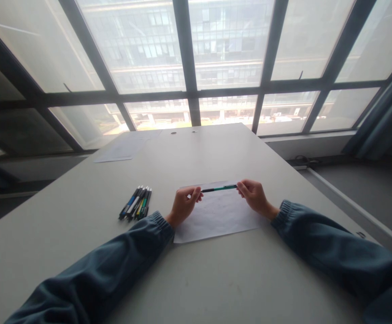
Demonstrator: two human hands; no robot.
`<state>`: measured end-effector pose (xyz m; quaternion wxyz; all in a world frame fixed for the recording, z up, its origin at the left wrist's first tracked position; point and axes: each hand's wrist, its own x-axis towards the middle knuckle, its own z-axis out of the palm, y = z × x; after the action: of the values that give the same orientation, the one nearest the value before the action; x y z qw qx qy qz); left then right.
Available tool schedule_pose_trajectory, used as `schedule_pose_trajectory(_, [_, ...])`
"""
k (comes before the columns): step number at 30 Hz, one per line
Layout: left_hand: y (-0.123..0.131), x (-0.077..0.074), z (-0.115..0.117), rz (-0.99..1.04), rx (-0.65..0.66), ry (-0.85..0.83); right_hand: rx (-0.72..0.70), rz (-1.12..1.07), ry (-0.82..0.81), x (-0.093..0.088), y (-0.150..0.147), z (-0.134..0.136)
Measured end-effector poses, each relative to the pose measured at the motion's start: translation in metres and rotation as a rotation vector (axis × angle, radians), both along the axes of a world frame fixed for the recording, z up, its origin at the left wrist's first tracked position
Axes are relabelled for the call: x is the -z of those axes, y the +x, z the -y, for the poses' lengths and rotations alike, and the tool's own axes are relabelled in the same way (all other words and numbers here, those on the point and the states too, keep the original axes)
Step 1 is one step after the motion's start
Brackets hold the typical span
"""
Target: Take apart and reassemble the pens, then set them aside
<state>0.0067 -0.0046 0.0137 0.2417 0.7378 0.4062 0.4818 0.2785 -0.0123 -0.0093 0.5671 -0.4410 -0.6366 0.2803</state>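
Observation:
A green and black pen (pixel 220 188) is stretched level between my two hands, over a sheet of white paper (pixel 216 220). My left hand (pixel 184 203) pinches its left end, near the black grip. At the other end, beside the clip, my right hand (pixel 254 196) has its fingers closed on the pen. Both tips of the pen are partly hidden by fingers. To the left of my left hand lies a bunch of several pens (pixel 135 203) with black, blue, white, yellow and green parts, side by side on the table.
The white table (pixel 202 153) runs away toward large framed windows (pixel 230 49). More papers (pixel 123 146) lie at its far left. Small dark round objects (pixel 173 133) sit near the far edge. A blue curtain (pixel 378 112) hangs at the right.

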Motion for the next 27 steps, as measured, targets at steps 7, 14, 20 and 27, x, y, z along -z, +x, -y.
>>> schedule_pose_trajectory(7, [-0.0018,0.0026,-0.0017,0.0,0.01,-0.005,-0.007,0.0,-0.003,-0.0015,-0.0006,0.0008])
schedule_pose_trajectory(14, [-0.0019,0.0019,-0.0016,0.015,0.025,-0.001,-0.002,0.007,-0.01,0.0008,0.0,-0.0001])
schedule_pose_trajectory(20, [-0.0021,0.0016,-0.0013,0.008,0.03,0.005,-0.007,0.008,-0.015,-0.0001,0.0,0.0005])
schedule_pose_trajectory(27, [-0.0018,0.001,-0.0011,0.011,0.035,0.004,0.004,0.031,-0.005,-0.0017,-0.0004,0.0017])
